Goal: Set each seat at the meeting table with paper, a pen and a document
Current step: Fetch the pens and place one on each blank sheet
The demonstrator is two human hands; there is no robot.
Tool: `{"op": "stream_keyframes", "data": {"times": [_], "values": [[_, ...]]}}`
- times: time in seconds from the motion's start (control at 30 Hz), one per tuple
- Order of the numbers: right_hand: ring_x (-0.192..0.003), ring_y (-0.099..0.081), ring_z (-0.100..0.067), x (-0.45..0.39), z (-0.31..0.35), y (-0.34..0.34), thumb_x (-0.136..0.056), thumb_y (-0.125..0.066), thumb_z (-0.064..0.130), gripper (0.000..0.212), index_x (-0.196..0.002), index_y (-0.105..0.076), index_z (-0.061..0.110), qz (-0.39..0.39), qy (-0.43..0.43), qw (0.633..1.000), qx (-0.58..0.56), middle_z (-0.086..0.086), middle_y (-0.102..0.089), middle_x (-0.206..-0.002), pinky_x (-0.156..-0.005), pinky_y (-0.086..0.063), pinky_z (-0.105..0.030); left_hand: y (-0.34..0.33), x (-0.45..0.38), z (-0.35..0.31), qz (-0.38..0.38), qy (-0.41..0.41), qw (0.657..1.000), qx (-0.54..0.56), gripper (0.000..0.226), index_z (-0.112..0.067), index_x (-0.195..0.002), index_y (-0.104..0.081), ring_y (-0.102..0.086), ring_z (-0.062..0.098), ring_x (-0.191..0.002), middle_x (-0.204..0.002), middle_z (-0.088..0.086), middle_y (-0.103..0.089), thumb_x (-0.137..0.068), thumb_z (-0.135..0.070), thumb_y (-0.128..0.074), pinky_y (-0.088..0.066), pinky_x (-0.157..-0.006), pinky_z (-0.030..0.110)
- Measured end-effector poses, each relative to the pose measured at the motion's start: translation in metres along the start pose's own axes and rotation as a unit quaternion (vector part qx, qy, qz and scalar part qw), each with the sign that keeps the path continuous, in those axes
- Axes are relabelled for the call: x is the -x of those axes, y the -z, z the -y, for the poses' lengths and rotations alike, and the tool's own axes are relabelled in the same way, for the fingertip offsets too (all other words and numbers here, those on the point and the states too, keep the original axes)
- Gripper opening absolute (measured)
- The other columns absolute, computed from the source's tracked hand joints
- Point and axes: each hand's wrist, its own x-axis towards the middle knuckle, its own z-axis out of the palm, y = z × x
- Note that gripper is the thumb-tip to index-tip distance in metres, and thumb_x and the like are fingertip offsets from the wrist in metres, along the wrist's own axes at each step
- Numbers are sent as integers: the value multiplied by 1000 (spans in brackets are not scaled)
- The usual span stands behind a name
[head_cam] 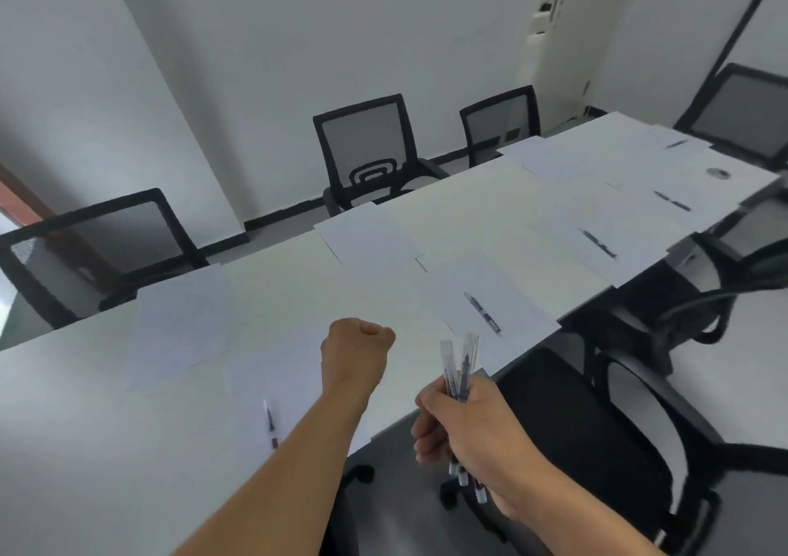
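Currently the person's left hand is hanging over the white meeting table at lower centre of the frame, fingers curled together into a closed fist with nothing visible inside it. Lower right, the right hand is clamping a bundle of pens, capped ends sticking up above the fingers and the other ends poking out below the palm; the exact count in the bundle cannot be told. This hand is sitting off the table's near edge, above a black chair seat. At lower left of centre, 1 pen is lying on a white sheet just beside the left forearm. Right of centre, a 2nd pen is lying diagonally on another sheet near the table edge. Toward the right and upper right, 3 more dark pens are showing on sheets along the near edge: 1 at, 1 at, and a faint 1 at; blur is hiding detail. On the far side of the table, a sheet at left and a sheet at centre are lying with no pen on them. Mesh-backed black chairs are standing along the far side: 1 at left, 1 at upper centre, 1 further right. A small round metal disc is sitting in the tabletop at upper right.
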Motion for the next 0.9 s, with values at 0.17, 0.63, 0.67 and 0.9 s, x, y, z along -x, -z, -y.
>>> {"op": "stream_keyframes", "data": {"times": [0.17, 0.63, 0.67, 0.9], "values": [[-65, -72, -30, 33, -2, 65, -110, -57, 16, 22, -102, -67, -1, -47, 33, 998, -37, -19, -77, -79, -77, -68, -49, -57, 39, -48, 54, -45, 997, 6, 50, -22, -61, -22, -17, 20, -56, -56, -4, -20, -85, -9, -63, -26, -59, 36], [-64, -69, -30, 231, -34, 358, -109, -56, 11, 20, -98, -67, -2, -243, 162, 950, -108, -18, -75, -76, -69, -68, -46, -273, 300, -236, 201, -234, 951, 7, 38, -15, -59, -45, -30, 20, -57, -58, 4, -34, -91, -20, -64, -33, -56, 35], [-63, -69, -30, 248, -36, 380, -109, -56, 11, 21, -98, -67, -3, -259, 169, 945, -109, -19, -75, -76, -68, -67, -46, -287, 322, -250, 210, -240, 948, 16, 37, -14, -59, -47, -32, 20, -57, -57, 4, -36, -92, -20, -65, -34, -56, 34], [-58, -67, -30, 354, -42, 513, -111, -54, 15, 24, -100, -68, -1, -366, 213, 902, -76, -22, -71, -76, -60, -63, -39, -376, 458, -332, 268, -322, 906, 57, 39, -5, -65, -58, -37, 12, -46, -50, -1, -45, -99, -21, -65, -42, -57, 32]]}}
